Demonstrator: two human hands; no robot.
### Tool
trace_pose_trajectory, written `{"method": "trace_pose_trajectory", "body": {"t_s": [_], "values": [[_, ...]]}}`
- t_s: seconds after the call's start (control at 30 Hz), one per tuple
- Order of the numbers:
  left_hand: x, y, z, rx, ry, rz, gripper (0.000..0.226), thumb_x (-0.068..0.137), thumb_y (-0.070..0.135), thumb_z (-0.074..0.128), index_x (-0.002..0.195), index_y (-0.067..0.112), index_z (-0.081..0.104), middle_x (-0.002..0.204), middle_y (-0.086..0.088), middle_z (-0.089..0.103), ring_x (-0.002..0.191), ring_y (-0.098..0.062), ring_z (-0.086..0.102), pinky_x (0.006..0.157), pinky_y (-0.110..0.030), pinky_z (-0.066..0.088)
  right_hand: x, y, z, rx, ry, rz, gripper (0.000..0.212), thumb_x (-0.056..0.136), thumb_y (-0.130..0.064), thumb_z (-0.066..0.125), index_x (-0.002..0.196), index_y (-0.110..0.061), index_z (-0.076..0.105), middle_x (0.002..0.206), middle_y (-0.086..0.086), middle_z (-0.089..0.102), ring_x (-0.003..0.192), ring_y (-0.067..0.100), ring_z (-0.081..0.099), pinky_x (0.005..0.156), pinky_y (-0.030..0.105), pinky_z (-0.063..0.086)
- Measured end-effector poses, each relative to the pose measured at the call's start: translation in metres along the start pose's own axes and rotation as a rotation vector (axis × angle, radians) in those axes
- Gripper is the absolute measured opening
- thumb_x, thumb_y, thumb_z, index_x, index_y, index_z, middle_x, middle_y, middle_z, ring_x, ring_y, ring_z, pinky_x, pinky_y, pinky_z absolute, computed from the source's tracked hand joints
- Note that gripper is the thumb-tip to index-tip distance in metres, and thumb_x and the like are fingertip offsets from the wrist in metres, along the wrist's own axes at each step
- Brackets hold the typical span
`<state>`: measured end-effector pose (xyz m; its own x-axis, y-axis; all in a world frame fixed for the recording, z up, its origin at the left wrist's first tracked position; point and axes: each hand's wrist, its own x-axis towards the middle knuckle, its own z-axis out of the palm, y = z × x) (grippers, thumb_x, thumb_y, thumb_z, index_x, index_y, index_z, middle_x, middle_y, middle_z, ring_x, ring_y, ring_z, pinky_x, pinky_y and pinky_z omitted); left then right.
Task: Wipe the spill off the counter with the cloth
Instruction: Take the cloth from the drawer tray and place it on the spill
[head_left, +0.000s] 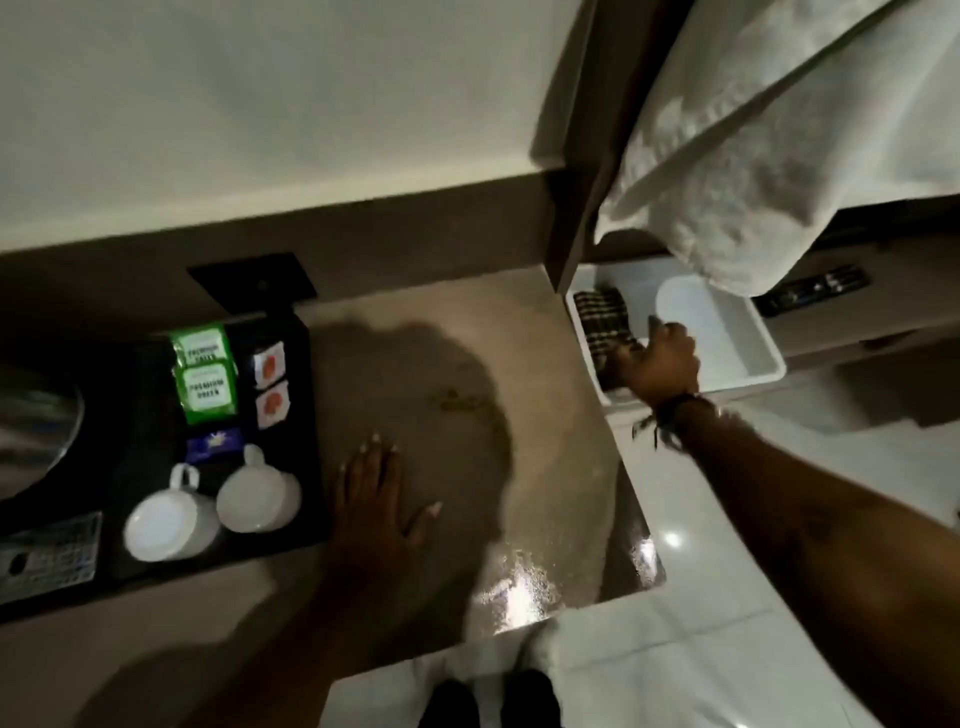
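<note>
A small yellowish spill (462, 402) lies on the beige counter (545, 467), in the shadow near its middle. My left hand (376, 499) rests flat on the counter, fingers spread, a little left of and below the spill. My right hand (662, 361) reaches past the counter's right edge into a white bin (748, 343). Its fingers are closed on a dark checked cloth (605, 317) that lies folded in the bin's left side.
A black tray (156, 395) on the left holds two white cups (218, 512), green tea packets (205, 371) and small sachets. A phone keypad (49, 553) sits at the far left. White towels (769, 130) hang above the bin. White tiled floor lies to the right.
</note>
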<state>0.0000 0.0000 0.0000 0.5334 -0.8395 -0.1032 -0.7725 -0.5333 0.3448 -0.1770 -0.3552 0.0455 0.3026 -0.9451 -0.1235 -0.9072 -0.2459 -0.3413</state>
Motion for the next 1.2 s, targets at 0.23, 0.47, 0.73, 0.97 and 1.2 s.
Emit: {"method": "trace_pose_trajectory", "body": {"t_s": [0.23,0.47,0.73,0.97,1.2], "values": [[0.006,-0.008,0.009,0.053,-0.009,-0.017,0.09,0.089,0.072,0.04,0.152,0.007,0.035,0.162,-0.019,0.027,0.145,-0.04,0.03,0.117,-0.059,0.022,0.09,-0.014,0.023,0.041,-0.406,0.278,0.089,0.089,-0.054,0.064,0.155,-0.009,0.025,0.16,0.018,0.029,0.147,0.039,0.029,0.12,0.051,0.026],[0.007,-0.01,0.01,0.067,-0.065,-0.054,0.095,0.087,0.073,0.044,0.155,0.009,0.03,0.164,-0.019,0.022,0.147,-0.039,0.025,0.122,-0.054,0.013,0.107,-0.016,0.027,0.083,-0.583,0.298,0.026,0.095,-0.023,0.065,0.08,-0.007,0.051,0.105,0.012,0.055,0.135,0.04,0.046,0.112,0.046,0.036],[0.008,-0.01,0.008,0.02,-0.046,-0.046,0.094,0.086,0.074,0.045,0.154,0.01,0.033,0.164,-0.016,0.022,0.147,-0.038,0.024,0.12,-0.057,0.017,0.097,-0.004,0.002,0.873,-0.575,0.51,0.027,0.095,-0.004,0.057,0.12,-0.004,0.065,0.103,0.008,0.078,0.091,0.025,0.074,0.073,0.031,0.058],[0.004,-0.004,0.005,-0.009,-0.023,-0.027,0.089,0.089,0.071,0.042,0.152,0.009,0.037,0.162,-0.017,0.028,0.146,-0.039,0.026,0.119,-0.051,0.014,0.027,-0.02,-0.058,0.254,-0.299,0.043,0.04,0.071,-0.04,0.062,0.098,-0.011,0.068,0.103,0.02,0.07,0.095,0.04,0.068,0.083,0.044,0.054],[-0.028,-0.025,-0.018,-0.07,-0.097,0.131,0.09,0.088,0.071,0.04,0.156,0.013,0.032,0.166,-0.014,0.016,0.152,-0.034,0.013,0.122,-0.049,0.003,-0.201,-0.074,0.011,-0.273,-0.418,-0.177,0.081,0.071,-0.036,0.071,0.146,-0.037,0.039,0.144,0.013,0.039,0.121,0.037,0.056,0.099,0.046,0.052]]}}
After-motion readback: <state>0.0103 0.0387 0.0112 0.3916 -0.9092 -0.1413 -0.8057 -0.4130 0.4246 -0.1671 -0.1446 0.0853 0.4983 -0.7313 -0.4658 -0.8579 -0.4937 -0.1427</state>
